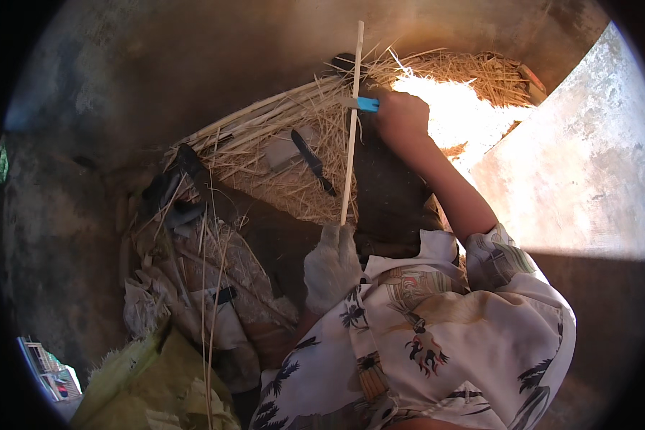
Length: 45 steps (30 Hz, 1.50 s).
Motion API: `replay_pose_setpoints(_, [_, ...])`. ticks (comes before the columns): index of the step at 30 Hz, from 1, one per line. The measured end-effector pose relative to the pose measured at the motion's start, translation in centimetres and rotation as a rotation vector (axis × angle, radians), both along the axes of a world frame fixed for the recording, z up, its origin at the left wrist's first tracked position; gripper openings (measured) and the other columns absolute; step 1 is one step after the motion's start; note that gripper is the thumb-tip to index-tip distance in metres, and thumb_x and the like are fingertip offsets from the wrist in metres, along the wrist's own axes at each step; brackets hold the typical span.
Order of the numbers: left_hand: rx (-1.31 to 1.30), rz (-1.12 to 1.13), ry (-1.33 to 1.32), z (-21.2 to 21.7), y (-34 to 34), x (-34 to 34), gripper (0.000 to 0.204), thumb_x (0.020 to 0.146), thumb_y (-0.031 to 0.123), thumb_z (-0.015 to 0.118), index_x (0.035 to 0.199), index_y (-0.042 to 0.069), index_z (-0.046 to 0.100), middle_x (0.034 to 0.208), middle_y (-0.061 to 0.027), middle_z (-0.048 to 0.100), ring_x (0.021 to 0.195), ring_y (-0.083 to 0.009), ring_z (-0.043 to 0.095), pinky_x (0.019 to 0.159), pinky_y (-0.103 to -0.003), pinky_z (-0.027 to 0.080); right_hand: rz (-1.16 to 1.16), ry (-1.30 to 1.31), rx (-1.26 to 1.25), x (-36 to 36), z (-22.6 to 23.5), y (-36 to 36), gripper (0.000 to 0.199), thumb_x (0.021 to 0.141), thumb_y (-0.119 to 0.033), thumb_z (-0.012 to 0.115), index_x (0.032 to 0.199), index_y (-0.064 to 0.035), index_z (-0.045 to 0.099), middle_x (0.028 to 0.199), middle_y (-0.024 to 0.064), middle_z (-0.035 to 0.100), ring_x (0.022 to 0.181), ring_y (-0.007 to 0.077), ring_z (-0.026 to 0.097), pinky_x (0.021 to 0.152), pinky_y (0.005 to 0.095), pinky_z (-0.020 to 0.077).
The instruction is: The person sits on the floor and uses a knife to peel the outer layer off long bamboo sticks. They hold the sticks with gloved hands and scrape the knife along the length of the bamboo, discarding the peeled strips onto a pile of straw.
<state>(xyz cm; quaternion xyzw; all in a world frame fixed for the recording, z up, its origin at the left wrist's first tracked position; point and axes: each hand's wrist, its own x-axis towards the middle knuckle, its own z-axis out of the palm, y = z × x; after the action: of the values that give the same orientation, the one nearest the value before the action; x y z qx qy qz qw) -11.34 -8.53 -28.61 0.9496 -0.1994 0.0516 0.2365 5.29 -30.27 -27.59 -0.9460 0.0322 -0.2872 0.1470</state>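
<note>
A dim concrete floor (122,64) filled the far and left parts of the scene. Straw shavings (294,172) lay heaped across its middle, with harsh sunlight burning a bright patch (459,107) on the far right. A pale, stained concrete slab (588,165) rose at the right. Crumpled sacks (172,301) lay near left.

No labels, signs or screens are showing in the head view. The only package-like items are lying at lower left: a crumpled yellow-green woven sack (147,387) is sitting at the bottom edge, beside the patterned shirt, and a heap of crumpled whitish and tan plastic-like bags (193,301) is resting just above it, with loose straw stalks lying across both. Whether any of these bags is carrying printing cannot be determined, as the area is lying in shadow.
</note>
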Motion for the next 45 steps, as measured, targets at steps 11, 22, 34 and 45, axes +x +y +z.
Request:
replay_pose_setpoints(11, [-0.244,-0.139,0.015,-0.3,0.6,0.6,0.018,0.082,0.003,0.062,0.100,0.006,0.061,0.095,-0.0136,0.060,0.081,-0.0348,0.067,0.066,-0.042,0.055,-0.264,0.052,0.176,5.2,4.0,-6.5,0.018,0.082,-0.022,0.065,0.083,-0.0054,0.072,0.072,0.0161,0.069,0.069,0.0358,0.069,0.064,0.0429,0.0551])
replay_pose_setpoints(22, [-0.941,0.206,0.894,1.6,0.7,1.3,0.029,0.101,0.025,0.052,0.084,0.005,0.062,0.074,-0.0042,0.056,0.067,-0.0125,0.052,0.060,-0.028,0.041,0.412,-0.367,0.072,-4.7,-2.8,2.2,0.024,0.081,-0.006,0.070,0.066,-0.0093,0.052,0.056,0.0079,0.054,0.050,0.0282,0.059,0.047,0.0382,0.0449])
replay_pose_setpoints(34, [-0.411,-0.249,0.322,-0.1,0.4,0.6,0.011,0.096,0.013,0.056,0.091,0.003,0.059,0.081,-0.0109,0.059,0.068,-0.0225,0.058,0.061,-0.037,0.047,-0.259,-0.276,0.373,3.9,4.9,-8.3,0.017,0.082,-0.021,0.066,0.075,-0.0053,0.066,0.065,0.0153,0.064,0.063,0.0358,0.065,0.061,0.0458,0.0519])
replay_pose_setpoints(45, [-0.400,-0.042,0.363,-0.5,-0.2,0.1,0.014,0.094,0.008,0.056,0.105,0.002,0.062,0.089,-0.0148,0.062,0.079,-0.0307,0.067,0.063,-0.041,0.052,0.059,0.015,0.047,-6.3,-3.6,-0.5,0.011,0.077,-0.019,0.071,0.076,-0.0101,0.064,0.062,0.0111,0.063,0.057,0.0325,0.064,0.054,0.0442,0.0508])
